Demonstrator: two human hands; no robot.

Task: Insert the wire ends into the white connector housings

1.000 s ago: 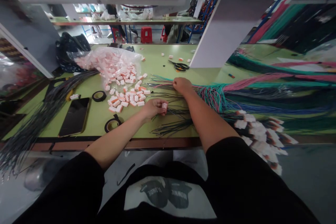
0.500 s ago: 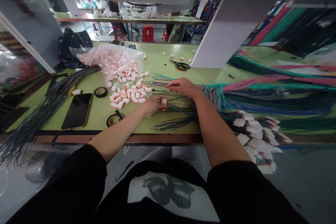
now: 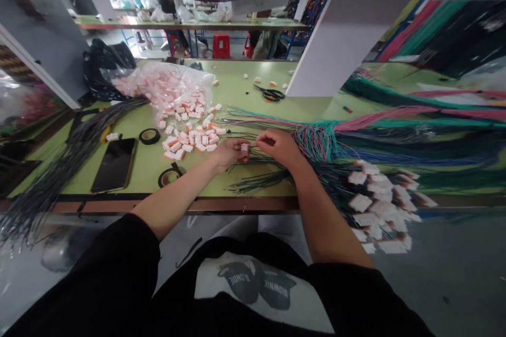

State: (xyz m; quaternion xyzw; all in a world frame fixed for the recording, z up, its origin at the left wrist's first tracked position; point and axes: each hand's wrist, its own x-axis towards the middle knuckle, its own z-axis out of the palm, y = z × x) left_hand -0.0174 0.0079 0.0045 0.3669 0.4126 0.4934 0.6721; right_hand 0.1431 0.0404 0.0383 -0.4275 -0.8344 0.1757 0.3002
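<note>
My left hand (image 3: 230, 155) is closed around a small white-and-orange connector housing (image 3: 245, 148), its slotted side turned to the right. Just right of it, my right hand (image 3: 279, 146) pinches what looks like the end of a thin wire, close to the housing; the fingers hide most of it. Beneath both hands, dark wires (image 3: 261, 181) with bare tips fan out to the left over the green table. Pink and teal wires (image 3: 316, 139) lie bundled beyond my right wrist. To the left of my left hand is a pile of loose connector housings (image 3: 193, 137).
A plastic bag (image 3: 158, 84) of housings lies behind the pile. Tape rolls (image 3: 149, 136), a phone (image 3: 113, 165) and grey wires (image 3: 71, 152) are at left, scissors (image 3: 269, 93) at the back. Wired housings (image 3: 379, 205) overhang the front edge at right. A white post (image 3: 316, 58) stands behind.
My right hand has come down and closed its fingers into a pinch close to the housing. My left hand still holds the housing. The view has shifted slightly.
</note>
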